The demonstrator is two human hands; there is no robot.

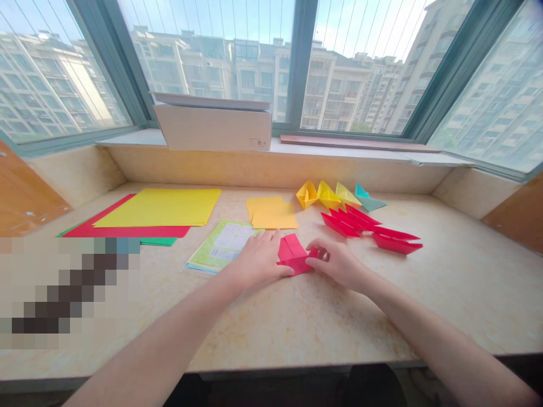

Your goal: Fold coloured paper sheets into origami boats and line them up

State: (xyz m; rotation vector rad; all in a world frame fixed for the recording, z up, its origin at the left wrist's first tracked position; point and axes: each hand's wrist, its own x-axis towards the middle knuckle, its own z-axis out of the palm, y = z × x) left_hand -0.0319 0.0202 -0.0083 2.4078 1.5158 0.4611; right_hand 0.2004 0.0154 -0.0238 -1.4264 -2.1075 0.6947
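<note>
A partly folded red sheet of paper (293,255) lies on the stone counter between my hands. My left hand (262,253) rests flat along its left side, fingers stretched out and the thumb at the lower edge. On the right side, my right hand (333,259) pinches the paper's edge between thumb and fingers. Several folded red paper boats (396,240) stand to the right. Behind them is a row of yellow paper boats (328,195) with one blue paper boat (368,198) at its end.
Orange square sheets (275,213) and a green-patterned paper packet (220,246) lie just beyond my left hand. Large yellow sheets (159,208) overlap red and green ones at the left. A white box (216,125) stands on the window ledge. The counter's front edge (254,370) runs below my forearms.
</note>
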